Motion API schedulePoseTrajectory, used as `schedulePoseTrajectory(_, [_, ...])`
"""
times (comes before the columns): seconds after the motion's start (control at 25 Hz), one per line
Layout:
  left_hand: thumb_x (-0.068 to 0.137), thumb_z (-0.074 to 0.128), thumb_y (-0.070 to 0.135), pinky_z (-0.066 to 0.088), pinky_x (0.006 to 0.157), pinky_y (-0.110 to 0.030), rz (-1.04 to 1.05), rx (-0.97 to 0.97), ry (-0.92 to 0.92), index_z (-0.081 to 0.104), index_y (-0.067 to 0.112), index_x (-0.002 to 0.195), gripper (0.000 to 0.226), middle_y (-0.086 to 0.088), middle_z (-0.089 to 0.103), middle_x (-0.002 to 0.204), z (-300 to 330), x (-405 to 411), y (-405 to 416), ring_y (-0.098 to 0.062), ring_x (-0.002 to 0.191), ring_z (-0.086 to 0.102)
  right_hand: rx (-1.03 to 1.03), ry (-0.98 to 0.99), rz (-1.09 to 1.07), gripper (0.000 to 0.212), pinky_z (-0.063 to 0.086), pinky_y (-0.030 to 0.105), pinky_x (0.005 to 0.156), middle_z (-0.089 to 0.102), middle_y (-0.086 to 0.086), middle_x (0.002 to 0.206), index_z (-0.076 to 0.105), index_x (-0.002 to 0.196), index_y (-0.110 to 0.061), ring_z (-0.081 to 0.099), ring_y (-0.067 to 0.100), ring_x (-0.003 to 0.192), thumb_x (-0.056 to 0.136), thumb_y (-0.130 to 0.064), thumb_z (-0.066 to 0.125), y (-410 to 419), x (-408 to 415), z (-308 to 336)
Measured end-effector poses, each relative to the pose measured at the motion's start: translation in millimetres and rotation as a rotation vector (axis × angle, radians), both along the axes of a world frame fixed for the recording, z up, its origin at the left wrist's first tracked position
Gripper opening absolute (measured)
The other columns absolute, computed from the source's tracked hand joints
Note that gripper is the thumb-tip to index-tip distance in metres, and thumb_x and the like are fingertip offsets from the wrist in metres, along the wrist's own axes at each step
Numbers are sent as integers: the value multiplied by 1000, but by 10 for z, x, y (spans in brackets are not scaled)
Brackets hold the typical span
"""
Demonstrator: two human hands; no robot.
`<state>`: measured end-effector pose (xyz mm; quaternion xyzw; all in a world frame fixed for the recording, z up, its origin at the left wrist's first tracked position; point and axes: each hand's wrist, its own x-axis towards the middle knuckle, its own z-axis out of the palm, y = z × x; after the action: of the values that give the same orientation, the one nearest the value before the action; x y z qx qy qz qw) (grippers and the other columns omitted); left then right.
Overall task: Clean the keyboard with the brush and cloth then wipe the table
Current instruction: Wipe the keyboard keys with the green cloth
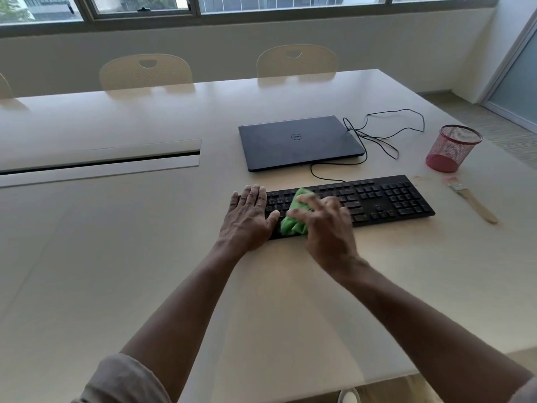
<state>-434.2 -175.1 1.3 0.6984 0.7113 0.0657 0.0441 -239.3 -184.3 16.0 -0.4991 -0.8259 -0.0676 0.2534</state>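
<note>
A black keyboard [386, 199] lies across the cream table [116, 242], its cable running back towards the laptop. My left hand [248, 216] rests flat on the keyboard's left end, fingers straight. My right hand [325, 225] grips a bunched green cloth [293, 222] and holds it against the keys left of the middle; the hand is blurred. A wooden-handled paintbrush [472, 202] lies on the table to the right of the keyboard, untouched.
A shut dark laptop [299, 142] sits behind the keyboard with a black cable [383, 135] looped to its right. A red mesh pen cup [452, 148] stands at the far right. A cable slot [98, 161] runs along the table's left. Two chairs [145, 72] stand behind.
</note>
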Motion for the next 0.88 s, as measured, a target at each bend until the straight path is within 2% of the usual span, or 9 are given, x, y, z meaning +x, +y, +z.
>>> schedulePoseTrajectory(0.16, [103, 21, 56, -6, 125, -41, 4, 6, 2, 3, 13, 161, 74, -6, 0, 169, 3, 2, 2, -18, 155, -7, 7, -63, 5, 40, 44, 43, 78, 63, 3, 136, 76, 117, -28, 56, 35, 104, 83, -6, 73, 35, 166, -123])
schedulePoseTrajectory(0.28, [103, 21, 56, -7, 125, -40, -1, -3, -1, 2, 13, 161, 74, -6, 0, 169, 13, 6, -7, -18, 155, -7, 28, -93, -85, 39, 44, 45, 78, 63, 6, 137, 76, 118, -26, 55, 37, 104, 85, -8, 64, 173, 589, -125])
schedulePoseTrajectory(0.36, [104, 21, 56, -7, 125, -40, 2, -4, -1, 2, 13, 161, 74, -5, -1, 169, 21, 7, -14, -18, 155, -7, 26, -100, -128, 44, 45, 47, 79, 62, 6, 137, 76, 119, -25, 54, 38, 103, 86, -4, 57, 255, 783, -102])
schedulePoseTrajectory(0.52, [104, 21, 55, -7, 125, -39, 3, -8, -2, 2, 13, 161, 73, -5, -1, 169, 31, 14, -14, -18, 155, -7, -1, -30, -202, 48, 43, 45, 79, 63, 3, 136, 76, 119, -24, 54, 39, 102, 83, 6, 67, 323, 820, -10])
schedulePoseTrajectory(0.64, [104, 21, 55, -8, 125, -40, 24, -25, -8, 1, 13, 161, 73, -6, -2, 169, 38, 38, -6, -19, 155, -8, 16, 37, -136, 51, 42, 44, 78, 63, 2, 136, 75, 119, -25, 55, 38, 102, 79, 7, 70, 271, 664, 29])
schedulePoseTrajectory(0.76, [104, 21, 55, -9, 124, -41, 60, -29, -12, 2, 11, 160, 74, -8, -2, 168, 53, 121, 7, -21, 154, -10, 3, -19, -6, 53, 43, 44, 77, 62, 1, 137, 75, 120, -29, 55, 34, 103, 79, 4, 74, 209, 561, -58])
schedulePoseTrajectory(0.88, [104, 21, 54, -10, 123, -40, 104, -21, -24, 2, 8, 160, 74, -11, -3, 168, 61, 234, 34, -23, 154, -11, 9, -44, -17, 48, 43, 45, 77, 62, 4, 137, 75, 121, -27, 55, 35, 102, 80, -1, 76, 249, 723, -121])
